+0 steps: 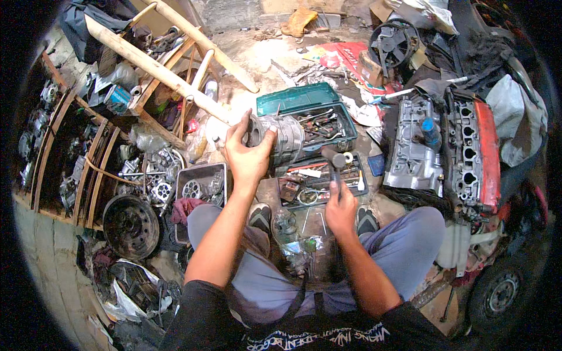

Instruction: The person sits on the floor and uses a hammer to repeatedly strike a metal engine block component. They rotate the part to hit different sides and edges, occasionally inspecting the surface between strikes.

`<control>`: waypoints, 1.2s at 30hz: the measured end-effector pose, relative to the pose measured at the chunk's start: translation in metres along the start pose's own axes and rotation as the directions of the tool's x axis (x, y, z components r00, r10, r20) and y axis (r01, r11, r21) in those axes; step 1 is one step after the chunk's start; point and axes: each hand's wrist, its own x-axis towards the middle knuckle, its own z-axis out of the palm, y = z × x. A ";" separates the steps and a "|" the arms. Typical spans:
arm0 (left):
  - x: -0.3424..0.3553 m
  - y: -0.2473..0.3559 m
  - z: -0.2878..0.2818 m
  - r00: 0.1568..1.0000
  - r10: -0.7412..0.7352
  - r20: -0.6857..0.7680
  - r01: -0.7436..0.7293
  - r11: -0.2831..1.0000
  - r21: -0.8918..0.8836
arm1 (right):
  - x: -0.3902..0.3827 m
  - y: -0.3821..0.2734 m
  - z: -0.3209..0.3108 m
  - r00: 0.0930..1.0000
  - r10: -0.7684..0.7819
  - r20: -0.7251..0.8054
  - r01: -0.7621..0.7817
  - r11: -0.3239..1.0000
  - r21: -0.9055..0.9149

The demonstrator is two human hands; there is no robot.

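My left hand (247, 152) grips a grey cylindrical metal motor part (280, 136) and holds it up in front of me over the toolbox. My right hand (339, 205) is closed around the black handle of a hammer (335, 159), whose head points up just right of the metal part. Below both hands lies an open green toolbox (304, 100) with wrenches in it and a socket tray (319, 181) in front. My knees and grey shoes frame several small metal parts (293, 234) on the ground between them.
A grey engine cylinder head (439, 146) with a red edge sits at the right. Wooden ladder poles (164, 64) and shelves of parts stand at the left, with a dark wheel drum (131, 225) and a tray of gears (199, 187). A black fan (391, 42) lies behind.
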 end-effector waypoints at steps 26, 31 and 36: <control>-0.012 -0.005 -0.010 0.847 -0.475 0.238 0.527 0.698 -0.485 | 0.047 0.106 0.020 0.965 0.039 -0.261 0.011 0.982 0.189; -0.066 -0.053 -0.035 0.587 -0.761 0.276 0.699 0.304 -0.647 | 0.022 0.192 0.041 0.958 0.276 -0.080 -0.283 0.955 -0.087; -0.164 -0.065 -0.033 0.481 -0.752 0.450 0.617 -0.075 -0.783 | -0.003 0.256 0.062 0.913 0.407 -0.007 -0.381 0.850 -0.365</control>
